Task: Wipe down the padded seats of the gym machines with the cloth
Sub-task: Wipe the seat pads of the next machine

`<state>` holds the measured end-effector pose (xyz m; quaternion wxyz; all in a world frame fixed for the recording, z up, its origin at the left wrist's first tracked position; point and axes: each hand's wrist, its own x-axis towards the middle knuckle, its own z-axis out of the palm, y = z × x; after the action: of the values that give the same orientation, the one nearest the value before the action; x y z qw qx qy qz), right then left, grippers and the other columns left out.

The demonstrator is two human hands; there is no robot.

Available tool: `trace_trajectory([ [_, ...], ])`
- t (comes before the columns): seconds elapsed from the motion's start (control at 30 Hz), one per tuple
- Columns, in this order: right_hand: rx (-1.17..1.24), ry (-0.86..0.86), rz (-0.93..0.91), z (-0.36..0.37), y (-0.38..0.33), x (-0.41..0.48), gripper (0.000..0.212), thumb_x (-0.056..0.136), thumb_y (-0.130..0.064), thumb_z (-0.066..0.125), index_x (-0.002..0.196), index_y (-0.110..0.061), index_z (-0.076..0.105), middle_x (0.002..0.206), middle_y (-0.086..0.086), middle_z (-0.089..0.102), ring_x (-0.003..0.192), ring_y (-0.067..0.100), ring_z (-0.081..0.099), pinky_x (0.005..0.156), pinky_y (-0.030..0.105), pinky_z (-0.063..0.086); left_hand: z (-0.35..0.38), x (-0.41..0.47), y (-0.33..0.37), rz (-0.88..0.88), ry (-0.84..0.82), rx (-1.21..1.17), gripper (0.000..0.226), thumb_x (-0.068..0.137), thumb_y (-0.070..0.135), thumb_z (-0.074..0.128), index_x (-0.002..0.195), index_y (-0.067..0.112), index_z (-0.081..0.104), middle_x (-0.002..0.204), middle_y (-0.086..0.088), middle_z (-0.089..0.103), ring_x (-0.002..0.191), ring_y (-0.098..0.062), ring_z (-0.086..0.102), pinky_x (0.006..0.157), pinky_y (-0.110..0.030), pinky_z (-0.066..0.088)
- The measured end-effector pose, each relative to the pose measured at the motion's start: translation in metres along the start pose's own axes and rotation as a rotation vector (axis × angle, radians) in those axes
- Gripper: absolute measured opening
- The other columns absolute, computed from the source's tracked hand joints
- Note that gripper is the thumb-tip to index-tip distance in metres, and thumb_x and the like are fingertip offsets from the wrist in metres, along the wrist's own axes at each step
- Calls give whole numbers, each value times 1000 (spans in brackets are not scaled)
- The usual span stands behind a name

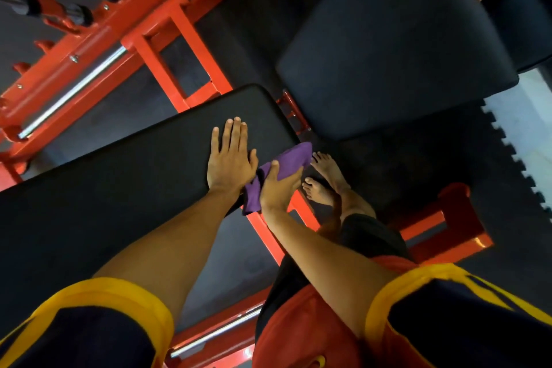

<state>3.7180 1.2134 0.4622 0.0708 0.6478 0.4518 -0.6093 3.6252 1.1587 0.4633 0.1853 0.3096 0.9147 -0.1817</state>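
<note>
While the left hand (pixel 230 155) lies flat, fingers straight, on a smooth black padded seat (pixel 134 176), the right hand (pixel 277 188) grips a bunched purple cloth (pixel 291 158) at its right edge, above the orange steel frame (pixel 167 48).

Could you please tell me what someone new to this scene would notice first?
The purple cloth stands out most, gripped by the right hand at the edge of the long black pad in the middle. Beside it the left hand lies flat on that pad. A bright orange-red frame fills the upper left, a second black pad the upper right.
</note>
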Motion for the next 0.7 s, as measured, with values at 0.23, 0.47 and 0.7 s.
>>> trace_trajectory([
  [0.23,36,-123,-55,-34,-40,65,73,100,-58,53,153,-10,39,137,11,60,125,25,59,109,24,39,3,-3,0,1,21,2,68,104,41,31,159,4,20,168,-14,18,156,-27,12,127,-51,6],
  [0.47,-818,-198,-445,-80,-40,94,76,89,-74,47,149,-28,37,141,7,56,122,34,61,103,53,50,-5,-5,3,-25,13,-31,68,102,38,36,158,3,24,166,-13,22,155,-28,16,126,-51,6],
  [0.7,-1522,-356,-1115,-100,-132,70,81,94,-30,68,161,-17,24,163,12,26,137,41,41,106,56,45,-24,5,23,-156,-57,-206,63,101,32,41,155,3,33,165,-13,26,155,-30,12,127,-50,2],
])
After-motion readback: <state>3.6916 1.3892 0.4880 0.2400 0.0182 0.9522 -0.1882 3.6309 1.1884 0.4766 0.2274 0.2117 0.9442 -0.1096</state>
